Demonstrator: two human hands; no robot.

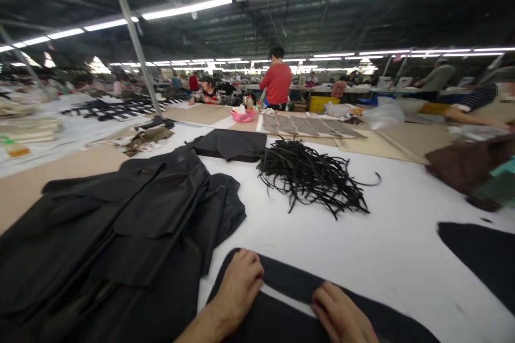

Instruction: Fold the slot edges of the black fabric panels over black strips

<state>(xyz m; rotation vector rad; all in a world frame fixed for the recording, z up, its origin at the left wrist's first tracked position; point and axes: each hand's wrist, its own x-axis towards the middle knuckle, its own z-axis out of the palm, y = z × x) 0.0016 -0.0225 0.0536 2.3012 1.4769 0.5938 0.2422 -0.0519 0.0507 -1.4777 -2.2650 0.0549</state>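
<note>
A black fabric piece (289, 273) lies at the bottom of the head view, with a pale gap running across it between two dark layers or edges. My left hand (240, 285) is closed on its upper left part, fingers curled over the fabric beside the gap. At the gap's right end, my right hand (341, 313) pinches the same piece with bent fingers. The fingertips of both hands are partly hidden. Left of my hands lies a large heap of black fabric pieces (132, 225), and beyond them is a tangled pile of thin black strips (314, 174).
All this rests on a wide white table (386, 225). A folded black stack (231, 143) sits behind the heap; another dark piece (483, 257) lies at right. Farther off are a pink basket (243, 116), a person in red (277, 83) and, at right, a person in stripes (478, 102).
</note>
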